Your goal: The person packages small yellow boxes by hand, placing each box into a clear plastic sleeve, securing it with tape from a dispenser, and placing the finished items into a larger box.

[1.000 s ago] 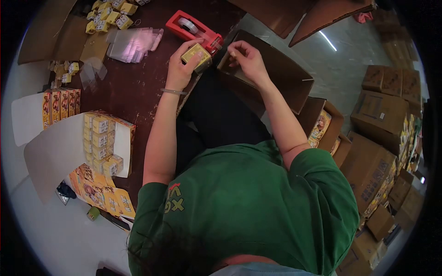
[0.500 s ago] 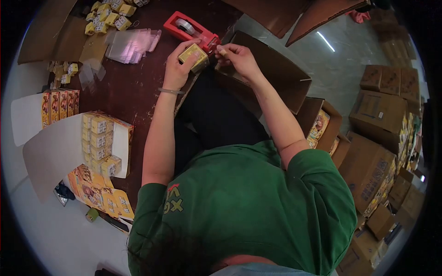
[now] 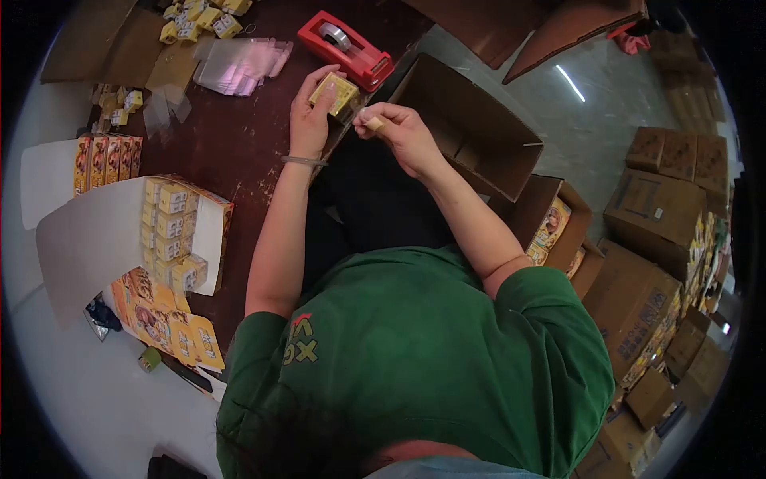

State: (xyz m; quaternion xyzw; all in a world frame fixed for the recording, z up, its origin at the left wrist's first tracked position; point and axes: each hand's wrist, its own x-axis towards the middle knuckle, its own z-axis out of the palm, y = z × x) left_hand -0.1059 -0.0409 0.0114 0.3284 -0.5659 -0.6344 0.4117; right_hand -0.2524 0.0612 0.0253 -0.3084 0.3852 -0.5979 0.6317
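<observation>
My left hand (image 3: 309,120) grips a small yellow box (image 3: 341,94) wrapped in clear plastic, fingers around its far side and thumb on top. Just right of it, my right hand (image 3: 403,136) pinches what looks like a small piece of clear tape (image 3: 366,115), partly hidden by the fingers. A beige wrap (image 3: 374,124) shows on a digit of that hand. Beyond both hands, a red tape dispenser (image 3: 371,68) with a clear roll stands near the table edge.
Clear plastic sleeves (image 3: 231,65) and several small yellow boxes (image 3: 209,19) lie on the dark table (image 3: 215,144). An open display box (image 3: 209,239) holds rows of small boxes at left. A cardboard carton (image 3: 487,120) stands right of my knees; more cartons (image 3: 654,207) are stacked farther right.
My right hand has moved from the dispenser's cutting end toward my body and slightly left, fingers still pinched. My left hand still holds the yellow box. The view has shifted slightly.
</observation>
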